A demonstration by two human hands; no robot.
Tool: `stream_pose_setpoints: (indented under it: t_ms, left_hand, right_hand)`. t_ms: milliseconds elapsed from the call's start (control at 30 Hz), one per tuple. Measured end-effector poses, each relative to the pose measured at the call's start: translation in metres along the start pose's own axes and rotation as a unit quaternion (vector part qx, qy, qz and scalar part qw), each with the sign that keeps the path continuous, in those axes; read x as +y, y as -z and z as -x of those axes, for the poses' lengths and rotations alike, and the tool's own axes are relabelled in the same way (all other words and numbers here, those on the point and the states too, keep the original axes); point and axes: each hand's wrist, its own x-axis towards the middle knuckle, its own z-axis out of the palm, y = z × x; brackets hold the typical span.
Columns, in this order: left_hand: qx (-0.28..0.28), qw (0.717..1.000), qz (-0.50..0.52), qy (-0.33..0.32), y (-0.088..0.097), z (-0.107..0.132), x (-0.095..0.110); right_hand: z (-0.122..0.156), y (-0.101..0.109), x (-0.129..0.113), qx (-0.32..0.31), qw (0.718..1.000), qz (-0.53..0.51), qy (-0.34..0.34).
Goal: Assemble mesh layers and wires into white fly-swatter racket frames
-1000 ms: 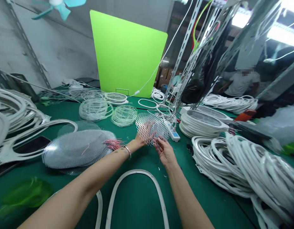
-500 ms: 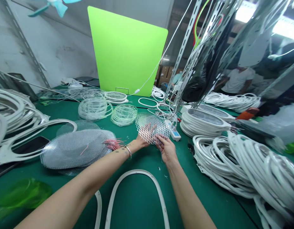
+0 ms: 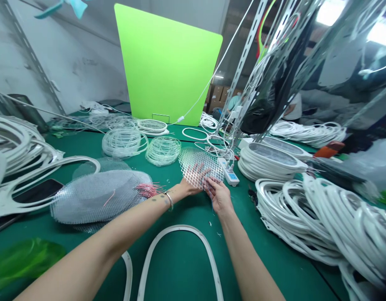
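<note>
One small sheet of white mesh (image 3: 208,165) is held tilted above the green workbench (image 3: 180,267), just beside a power strip (image 3: 229,172). Our left hand (image 3: 193,182) spreads open behind it, apparently as a backing, while our right hand (image 3: 219,196) pinches the lower edge in a narrow grip, seemingly to steady it. Left of them lies a pile of grey mesh (image 3: 95,196) bristling with pink wire ends (image 3: 147,190), kept within easy reach, it seems
</note>
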Motion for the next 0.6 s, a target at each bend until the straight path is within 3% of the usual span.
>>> stream_pose_setpoints:
  t_ms: [133, 600]
  left_hand:
    - [-0.01, 0.999, -0.028, -0.034, 0.0, -0.004, 0.001]
    - [-0.01, 0.998, -0.046, -0.035, -0.001, -0.002, 0.001]
  right_hand:
    - [0.0, -0.001, -0.001, 0.016, 1.0, 0.002, 0.015]
    - [-0.004, 0.014, -0.009, 0.034, 0.999, 0.027, -0.017]
